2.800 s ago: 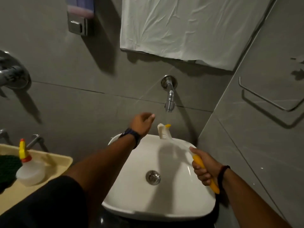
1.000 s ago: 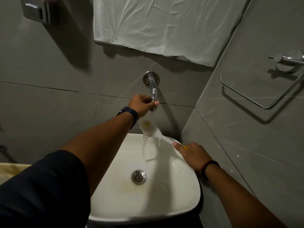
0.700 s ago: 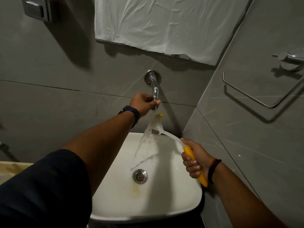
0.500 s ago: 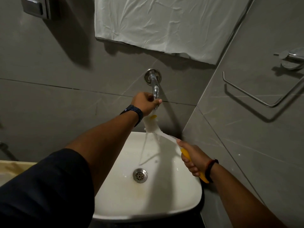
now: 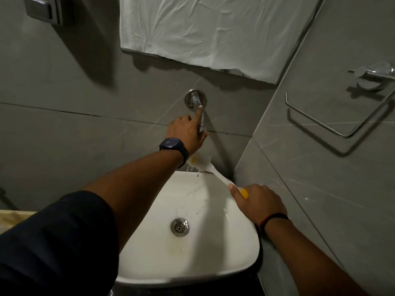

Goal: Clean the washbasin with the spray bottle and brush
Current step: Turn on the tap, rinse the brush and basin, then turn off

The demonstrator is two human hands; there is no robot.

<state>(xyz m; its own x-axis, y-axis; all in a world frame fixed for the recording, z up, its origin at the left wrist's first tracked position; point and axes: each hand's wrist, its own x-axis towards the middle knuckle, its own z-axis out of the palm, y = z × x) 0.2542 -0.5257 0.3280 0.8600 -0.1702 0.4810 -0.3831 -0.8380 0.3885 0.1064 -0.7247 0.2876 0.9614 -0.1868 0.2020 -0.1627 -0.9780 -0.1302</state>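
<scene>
The white washbasin (image 5: 149, 259) sits in the corner, wet inside, with a metal drain (image 5: 180, 227) and a yellowish stain below it. My right hand (image 5: 257, 202) grips the yellow handle of the white brush (image 5: 210, 168), whose head is held under the wall tap (image 5: 195, 99) at the basin's back rim; water drips from it. My left hand (image 5: 188, 131), a dark watch on its wrist, lies on the tap spout with the forefinger stretched up along it. The spray bottle is out of view.
A white cloth (image 5: 205, 33) hangs on the wall above the tap. A metal soap dispenser (image 5: 43, 9) is at the top left. On the right wall are a wire towel ring (image 5: 333, 122) and a chrome fitting (image 5: 376, 75). A beige ledge (image 5: 12, 216) shows at left.
My left hand has gone from gripping the tap spout to resting on it with a finger extended. The water flow has thinned to drips. My right hand has turned the brush over.
</scene>
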